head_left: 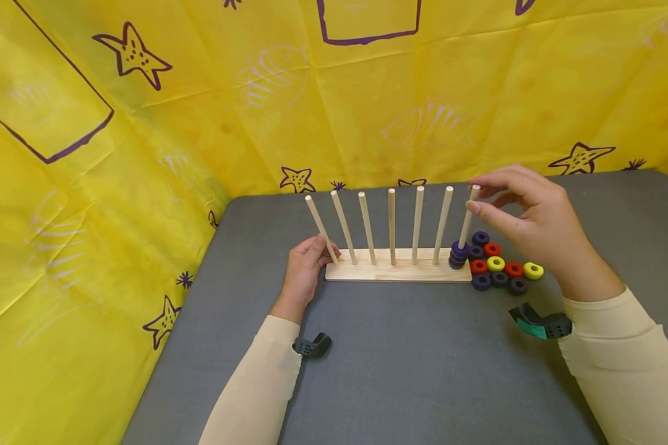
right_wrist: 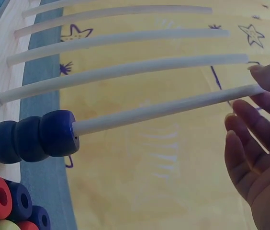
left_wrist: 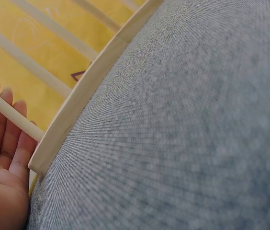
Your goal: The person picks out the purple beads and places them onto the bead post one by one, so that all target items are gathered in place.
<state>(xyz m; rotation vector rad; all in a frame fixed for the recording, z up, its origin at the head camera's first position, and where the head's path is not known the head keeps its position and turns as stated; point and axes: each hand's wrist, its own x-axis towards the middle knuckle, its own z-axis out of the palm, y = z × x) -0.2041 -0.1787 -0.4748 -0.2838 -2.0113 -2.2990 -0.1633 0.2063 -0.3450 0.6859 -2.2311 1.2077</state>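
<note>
A pale wooden base with several upright pegs lies on the table. Three dark blue rings are stacked at the bottom of its rightmost peg. Around the top of that peg is my right hand, thumb and forefinger on either side of the tip, other fingers loosely bent, no ring between them. My left hand rests at the base's left end, beside the leftmost peg. In the left wrist view its fingers extend loosely behind that peg; the thumb is out of that view.
Loose red, yellow and dark blue rings lie clustered against the base's right end. The grey tabletop stretches toward me. A yellow patterned cloth hangs behind and to the left.
</note>
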